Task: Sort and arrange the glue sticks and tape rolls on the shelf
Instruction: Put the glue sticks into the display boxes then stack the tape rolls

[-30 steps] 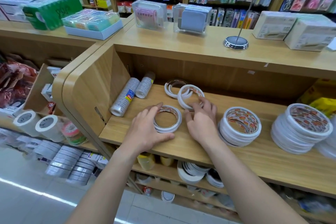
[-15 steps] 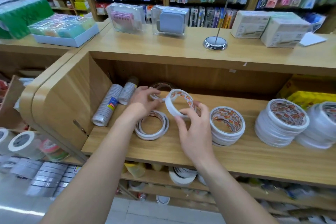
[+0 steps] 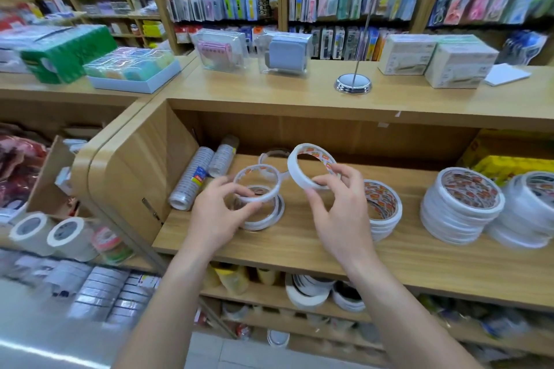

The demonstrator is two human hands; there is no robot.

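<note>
My left hand (image 3: 216, 213) holds a thin white tape roll (image 3: 257, 183) just above a small stack of like rolls (image 3: 269, 217) lying on the wooden shelf (image 3: 299, 246). Raised and tilted in my right hand (image 3: 338, 207) is a second, wider tape roll (image 3: 302, 171). One more thin roll (image 3: 273, 156) lies at the back. To the right stand a short stack of printed-core rolls (image 3: 385, 210) and two taller stacks (image 3: 461, 204), (image 3: 536, 213). Two wrapped tubes of small rolls (image 3: 192, 178), (image 3: 223, 156) lie against the left wall.
The shelf's left side panel (image 3: 132, 171) is close to my left hand. A yellow box (image 3: 515, 168) sits at the back right. The counter above carries boxes and a chrome spike stand (image 3: 353, 85). Lower shelves hold more tape rolls (image 3: 64, 234).
My left hand has picked a thin roll from the back and brought it over the small stack. My right hand has lifted its roll higher. The camera shifted right.
</note>
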